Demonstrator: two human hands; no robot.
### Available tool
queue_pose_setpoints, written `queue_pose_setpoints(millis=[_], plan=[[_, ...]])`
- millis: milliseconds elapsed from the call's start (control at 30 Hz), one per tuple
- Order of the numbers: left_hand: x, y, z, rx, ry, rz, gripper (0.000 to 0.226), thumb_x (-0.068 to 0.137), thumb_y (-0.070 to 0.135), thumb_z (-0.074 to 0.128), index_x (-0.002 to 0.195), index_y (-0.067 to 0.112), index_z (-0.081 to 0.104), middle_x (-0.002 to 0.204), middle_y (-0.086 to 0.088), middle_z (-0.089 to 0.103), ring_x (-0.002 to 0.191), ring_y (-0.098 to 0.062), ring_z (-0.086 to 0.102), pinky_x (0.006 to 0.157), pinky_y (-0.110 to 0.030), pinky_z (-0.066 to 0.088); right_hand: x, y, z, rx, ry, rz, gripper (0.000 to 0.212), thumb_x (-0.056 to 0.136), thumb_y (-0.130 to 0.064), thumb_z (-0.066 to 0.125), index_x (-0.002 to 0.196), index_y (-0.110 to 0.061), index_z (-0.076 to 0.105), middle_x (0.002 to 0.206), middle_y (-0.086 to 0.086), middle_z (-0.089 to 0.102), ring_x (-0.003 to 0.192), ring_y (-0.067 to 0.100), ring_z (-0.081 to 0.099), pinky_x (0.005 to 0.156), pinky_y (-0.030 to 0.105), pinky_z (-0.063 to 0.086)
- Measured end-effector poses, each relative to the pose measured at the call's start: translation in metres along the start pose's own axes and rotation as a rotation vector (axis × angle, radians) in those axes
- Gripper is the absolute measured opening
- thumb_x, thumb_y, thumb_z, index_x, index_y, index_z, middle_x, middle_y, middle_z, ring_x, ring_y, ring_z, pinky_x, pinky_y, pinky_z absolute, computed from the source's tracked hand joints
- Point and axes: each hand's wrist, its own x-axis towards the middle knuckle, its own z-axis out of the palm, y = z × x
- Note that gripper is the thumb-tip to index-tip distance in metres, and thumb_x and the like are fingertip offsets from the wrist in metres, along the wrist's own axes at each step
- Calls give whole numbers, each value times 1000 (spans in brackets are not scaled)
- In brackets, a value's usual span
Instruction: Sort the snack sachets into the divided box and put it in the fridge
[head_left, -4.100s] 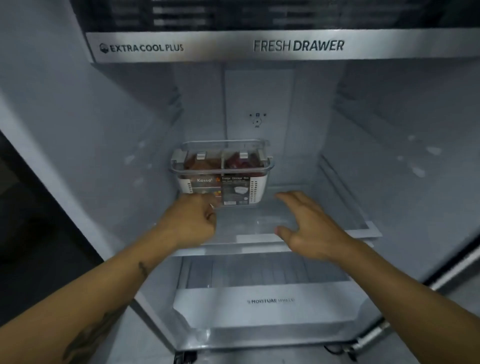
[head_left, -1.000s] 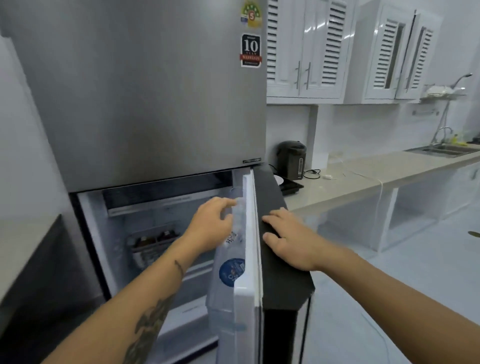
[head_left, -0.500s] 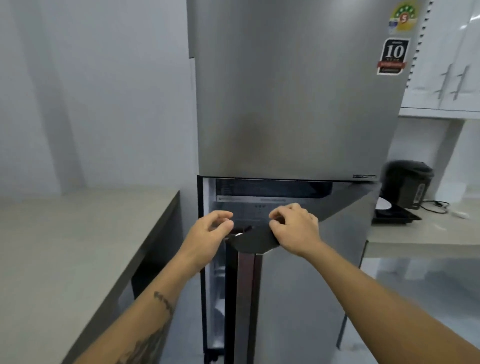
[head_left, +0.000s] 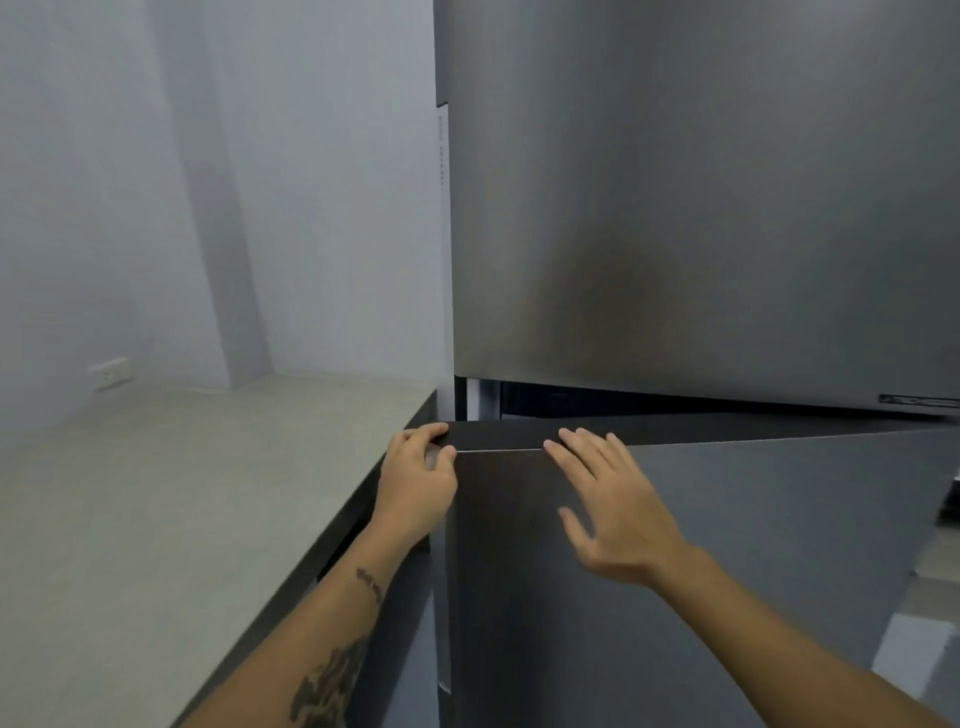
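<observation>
The grey fridge fills the right of the view, its upper door (head_left: 701, 197) flush and its lower door (head_left: 753, 545) nearly against the body, a narrow dark gap left along its top. My left hand (head_left: 415, 483) grips the lower door's top left corner, fingers curled over the edge. My right hand (head_left: 613, 504) lies flat on the door's front, fingers straight and spread, fingertips at the top edge. The divided box and the sachets are hidden inside the fridge.
A beige counter (head_left: 182, 509) runs along the left, right beside the fridge. Behind it is a pale wall with a white socket (head_left: 110, 373). A slice of floor and dark objects shows at the far right edge.
The box sat on a fridge shelf earlier. Since then the lower door has swung almost fully to. My right hand went from gripping the door's top to lying flat on its front.
</observation>
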Motion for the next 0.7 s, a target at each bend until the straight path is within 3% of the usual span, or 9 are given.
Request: queue_pose_setpoints(millis=[100,200,300,400,600,700], plan=[[31,-6,26,-44,49,-76,43,98,19,53,140,25,49,133,6,46,113,-7,47,94,-22,38,16,27,25,-18,10,-49,78,83,-34,50,155,-11,30,165,7,19,153,22,9,124,43,10],[61,-11,48,-68,-5,-171,63,88,18,58,144,35,36,137,11,48,120,-10,53,103,-34,46,35,48,43,-63,-23,-94,84,79,-31,52,156,-7,26,166,11,9,154,26,1,122,44,12],[95,-20,67,-102,-36,-244,68,73,22,59,135,38,34,135,5,55,116,-17,58,97,-42,52,51,67,58,-106,-47,-128,86,77,-28,53,156,-6,25,166,13,7,154,29,0,121,46,14],[123,-19,82,-99,-119,-283,81,67,25,60,142,35,31,133,6,58,114,-18,59,96,-39,52,66,83,74,-160,-85,-134,88,75,-28,52,155,-4,24,165,14,10,153,31,0,121,49,13],[133,-10,83,39,-236,-275,76,86,16,60,152,29,24,142,11,44,131,-15,43,104,-28,35,76,85,96,-154,-65,-102,89,73,-27,52,155,-3,25,165,16,9,153,33,0,121,54,12],[129,-10,64,260,-279,-233,65,93,17,56,152,22,28,150,-5,43,135,-25,42,104,-29,33,83,72,103,-77,-75,-108,87,77,-30,50,156,-7,24,165,14,10,153,30,-1,123,51,9]])
